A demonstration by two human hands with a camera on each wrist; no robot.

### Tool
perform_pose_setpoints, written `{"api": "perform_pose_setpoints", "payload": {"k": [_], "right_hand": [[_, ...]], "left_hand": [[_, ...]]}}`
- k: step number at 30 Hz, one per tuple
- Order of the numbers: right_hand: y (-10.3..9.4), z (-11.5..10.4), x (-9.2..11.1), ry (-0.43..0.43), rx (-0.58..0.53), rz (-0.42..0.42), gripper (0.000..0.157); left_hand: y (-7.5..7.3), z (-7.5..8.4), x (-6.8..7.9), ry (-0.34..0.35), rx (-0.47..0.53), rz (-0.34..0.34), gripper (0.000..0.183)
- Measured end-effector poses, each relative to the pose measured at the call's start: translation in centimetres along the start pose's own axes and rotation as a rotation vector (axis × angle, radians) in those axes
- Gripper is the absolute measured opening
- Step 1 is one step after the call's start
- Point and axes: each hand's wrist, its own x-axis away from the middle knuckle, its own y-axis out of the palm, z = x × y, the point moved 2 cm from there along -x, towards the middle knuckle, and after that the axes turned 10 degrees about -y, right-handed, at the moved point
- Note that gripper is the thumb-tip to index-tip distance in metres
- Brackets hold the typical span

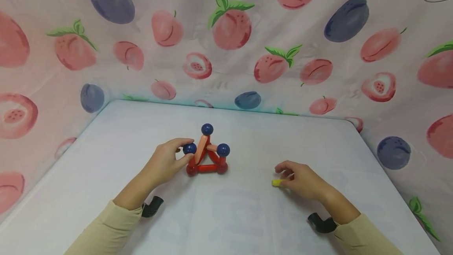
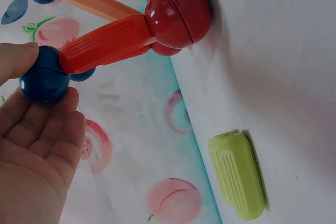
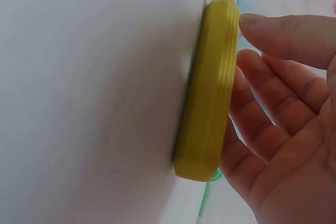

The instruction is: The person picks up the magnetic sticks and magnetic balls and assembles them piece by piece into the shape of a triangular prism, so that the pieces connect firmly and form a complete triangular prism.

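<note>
My left hand [image 1: 165, 161] pinches a blue ball [image 2: 44, 74] of a magnetic ball-and-stick construction, thumb on one side and fingers on the other. Red sticks [image 1: 207, 168] and paler orange sticks [image 1: 201, 148] join red balls [image 1: 221, 168] at its base to further blue balls [image 1: 223, 150]. To the right, apart from it, my right hand [image 1: 305, 181] is at a yellow stick [image 3: 207, 90] lying on the table. The right thumb tip is beside one end of that stick, and the fingers are partly hidden behind it.
A light green stick [image 2: 237, 176] lies on the white table [image 1: 244, 211], seen only in the left wrist view. Fruit-patterned cloth [image 1: 198, 19] rises behind the table's far edge. Dark wrist devices [image 1: 321, 223] protrude near both sleeves.
</note>
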Motion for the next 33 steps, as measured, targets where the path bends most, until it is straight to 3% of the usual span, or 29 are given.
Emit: {"api": "perform_pose_setpoints", "payload": {"k": [9,16,24,33], "right_hand": [[0.7,0.5,-0.3,0.077,0.055,-0.037,0.029],[0.8,0.3,-0.4,0.089,0.094,-0.047,0.025],[0.5,-1.5,-1.4,-0.033,0.114,0.002,0.023],[0.5,-6.3,-3.9,-0.227,0.082,0.102,0.021]], "left_hand": [[0.0,0.0,0.0,-0.002,0.003,-0.006,0.044],[0.0,0.1,0.0,-0.015,0.004,-0.017,0.045],[-0.1,0.0,0.0,-0.028,-0.004,-0.025,0.045],[-0.1,0.1,-0.1,-0.028,0.002,-0.032,0.046]]}}
